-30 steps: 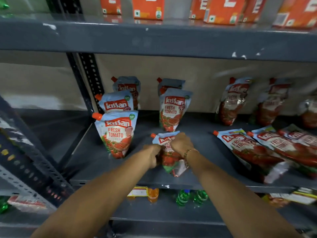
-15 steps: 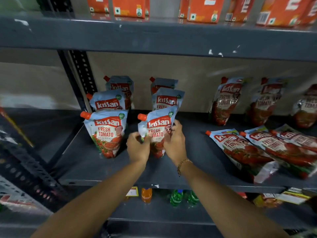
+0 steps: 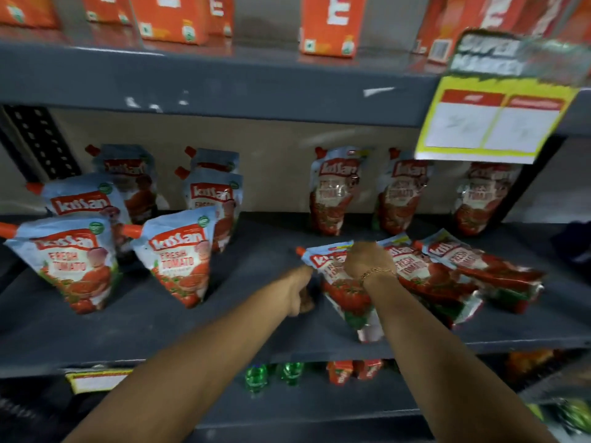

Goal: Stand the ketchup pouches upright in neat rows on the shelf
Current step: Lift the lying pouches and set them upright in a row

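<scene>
Head camera looks down on a grey shelf (image 3: 256,327) where a Kissan ketchup pouch (image 3: 347,290) lies flat, orange cap pointing away to the left, its bottom hanging just over the front edge. The right hand (image 3: 367,260), a thin bracelet (image 3: 377,272) at its wrist, is curled down over the pouch's upper part and has hold of it there. The left hand (image 3: 299,290) rests just left of the pouch with fingers folded in; whether it actually touches the pouch, I cannot tell through the blur. Right of the grip two more pouches (image 3: 447,276) lie flat, overlapping one another. Behind it three pouches (image 3: 335,190) stand against the back wall. Well to the left of the hands, two short rows of upright pouches (image 3: 179,254) stand one behind another. Above, on the right, a yellow price tag (image 3: 489,123) hangs from the upper shelf, which carries orange cartons (image 3: 329,24).
</scene>
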Demonstrator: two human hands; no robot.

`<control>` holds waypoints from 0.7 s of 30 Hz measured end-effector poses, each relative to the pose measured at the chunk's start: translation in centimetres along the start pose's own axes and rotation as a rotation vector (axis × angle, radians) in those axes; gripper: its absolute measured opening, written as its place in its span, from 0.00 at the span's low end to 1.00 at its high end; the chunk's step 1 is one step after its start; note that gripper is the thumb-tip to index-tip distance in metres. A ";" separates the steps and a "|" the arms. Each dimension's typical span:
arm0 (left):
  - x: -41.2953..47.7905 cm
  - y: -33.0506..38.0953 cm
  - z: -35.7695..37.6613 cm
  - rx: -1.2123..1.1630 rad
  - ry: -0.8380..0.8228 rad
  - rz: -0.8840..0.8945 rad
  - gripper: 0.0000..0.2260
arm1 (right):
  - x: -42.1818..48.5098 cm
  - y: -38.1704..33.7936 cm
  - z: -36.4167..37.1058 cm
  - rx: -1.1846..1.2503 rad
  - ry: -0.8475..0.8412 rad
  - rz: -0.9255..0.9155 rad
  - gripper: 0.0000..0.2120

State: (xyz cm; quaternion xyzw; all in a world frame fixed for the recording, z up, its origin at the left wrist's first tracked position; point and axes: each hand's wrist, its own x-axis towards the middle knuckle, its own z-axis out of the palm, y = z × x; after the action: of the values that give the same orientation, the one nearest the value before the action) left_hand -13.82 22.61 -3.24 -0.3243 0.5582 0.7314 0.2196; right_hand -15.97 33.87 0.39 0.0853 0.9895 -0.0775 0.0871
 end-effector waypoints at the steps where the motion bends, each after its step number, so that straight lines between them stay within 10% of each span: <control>1: 1.0 0.0 -0.4 0.016 -0.007 -0.002 0.10 | 0.2 0.0 0.4 -0.007 -0.063 -0.003 0.20; 3: 0.8 -1.2 9.4 -0.027 0.002 0.040 0.07 | 2.7 9.1 -0.9 -0.003 -0.127 -0.023 0.21; 9: 1.5 -1.0 8.3 -0.032 0.193 0.191 0.08 | 2.2 8.8 -0.1 0.428 -0.005 -0.032 0.18; 15: -1.3 1.4 8.0 -0.229 0.425 0.701 0.14 | 1.8 8.8 -1.3 0.677 0.308 -0.308 0.12; 21: -1.3 -1.0 7.7 -0.030 0.608 0.770 0.12 | 1.0 9.6 -0.2 0.579 0.177 -0.417 0.11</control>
State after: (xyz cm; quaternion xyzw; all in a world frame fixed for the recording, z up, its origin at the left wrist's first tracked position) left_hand -14.01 30.31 -1.71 -0.2963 0.6657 0.6398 -0.2442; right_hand -15.24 43.37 -0.95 -0.0908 0.9265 -0.3626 -0.0444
